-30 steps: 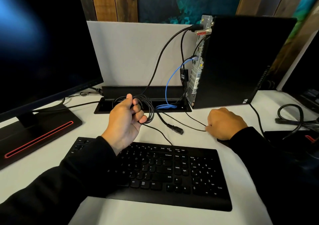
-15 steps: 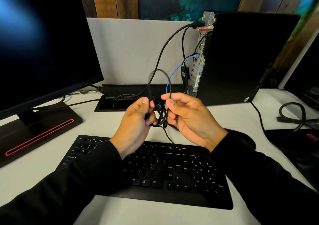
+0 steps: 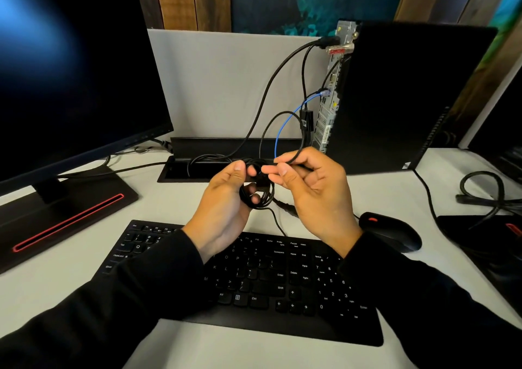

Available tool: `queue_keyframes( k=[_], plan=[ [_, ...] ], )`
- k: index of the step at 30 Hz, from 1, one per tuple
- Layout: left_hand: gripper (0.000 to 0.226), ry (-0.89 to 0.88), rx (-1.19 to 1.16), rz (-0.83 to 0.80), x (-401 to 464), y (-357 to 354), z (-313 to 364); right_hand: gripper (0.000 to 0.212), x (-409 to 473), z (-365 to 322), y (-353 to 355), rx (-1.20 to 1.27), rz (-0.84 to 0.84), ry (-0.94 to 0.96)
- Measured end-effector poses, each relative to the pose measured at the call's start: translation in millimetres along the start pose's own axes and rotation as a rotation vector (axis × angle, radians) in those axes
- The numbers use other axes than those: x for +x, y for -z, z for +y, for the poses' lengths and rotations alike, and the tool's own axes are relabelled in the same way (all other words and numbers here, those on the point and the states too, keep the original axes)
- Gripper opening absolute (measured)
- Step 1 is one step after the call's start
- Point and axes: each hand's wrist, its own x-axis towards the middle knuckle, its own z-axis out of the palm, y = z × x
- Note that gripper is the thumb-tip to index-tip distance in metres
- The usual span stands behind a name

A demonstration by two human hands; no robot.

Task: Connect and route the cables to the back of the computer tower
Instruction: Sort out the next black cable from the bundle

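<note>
Holding a coil (image 3: pixel 258 196) of thin black cable above the tabletop (image 3: pixel 175 199), the left hand (image 3: pixel 226 202) has its fingers (image 3: pixel 255 199) curled round the bundle with the thumb laid over the top. The right hand (image 3: pixel 310 187) sits just beside it, thumb and forefinger pinching a strand (image 3: pixel 293 158) of the same cable; from that pinch the strand rises in a loop (image 3: pixel 271 125) in front of the grey divider (image 3: pixel 226 86) and comes back down to the coil. A loose tail (image 3: pixel 275 221) drops from the coil toward the keyboard (image 3: pixel 282 289), which lies under both forearms. Below the right hand a black plug (image 3: pixel 286 206) lies on the tabletop, partly hidden by the palm. The tower (image 3: pixel 409 94) stands upright behind the hands, to the right, its rear panel (image 3: pixel 329 108) turned left. Several leads are already plugged in there: a thick black cable (image 3: pixel 268 91) at the top, which falls into the grommet tray (image 3: pixel 180 170) at the back edge, a blue cable (image 3: pixel 285 125) lower down, and another black lead carrying a small adapter (image 3: pixel 306 119). A dark monitor (image 3: pixel 70 71) on a red-striped stand (image 3: pixel 56 224) fills the left side. A black mouse (image 3: pixel 392 233) rests right of the keyboard, its cord (image 3: pixel 426 190) running back toward the tower. At the far right lies another tangle of black cable (image 3: pixel 483 190).
</note>
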Motion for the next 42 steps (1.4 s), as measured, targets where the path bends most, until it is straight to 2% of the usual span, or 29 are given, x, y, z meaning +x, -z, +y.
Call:
queue_keyframes(
  k=[4,8,9,11,14,21,23,25,27,30,36,39,42],
  plan=[
    [0.033,0.012,-0.051,-0.013,-2,-3,4,0.009,-6,12,0,-0.053,-0.062,-0.068],
    [0.035,-0.053,0.069,-0.011,-1,-2,7,0.011,-5,22,9,-0.525,-0.08,0.089],
    [0.035,-0.076,0.121,-0.004,-1,-3,8,0.014,-4,24,9,-0.582,-0.076,0.083],
    [0.036,-0.113,0.22,-0.013,-1,-2,9,0.019,-4,25,9,-0.495,-0.097,-0.036],
    [0.038,-0.146,0.379,-0.047,-3,-1,9,0.007,-8,29,4,-0.336,-0.223,-0.171],
    [0.035,-0.006,0.282,-0.017,-5,0,10,0.005,-14,33,1,-0.37,-0.297,-0.211],
    [0.035,0.048,0.129,0.063,-1,0,12,0.025,-18,32,-2,-0.395,-0.284,-0.147],
    [0.034,0.096,0.008,0.165,2,1,13,0.047,-23,32,-5,-0.577,-0.179,0.086],
    [0.032,0.136,-0.046,0.225,3,1,12,0.056,-29,35,-7,-0.823,-0.163,0.315],
    [0.026,0.187,-0.056,0.259,4,1,10,0.055,-33,40,-14,-1.155,-0.268,0.327],
    [0.026,0.188,-0.022,0.264,2,-2,13,0.021,-34,47,-15,-1.09,-0.247,0.362],
    [0.024,0.119,0.092,0.301,7,3,14,0.006,-38,34,-16,-1.081,-0.406,0.395],
    [0.026,0.056,0.095,0.303,17,13,20,0.01,-48,8,-23,-1.014,-0.785,0.237]
  ],
)
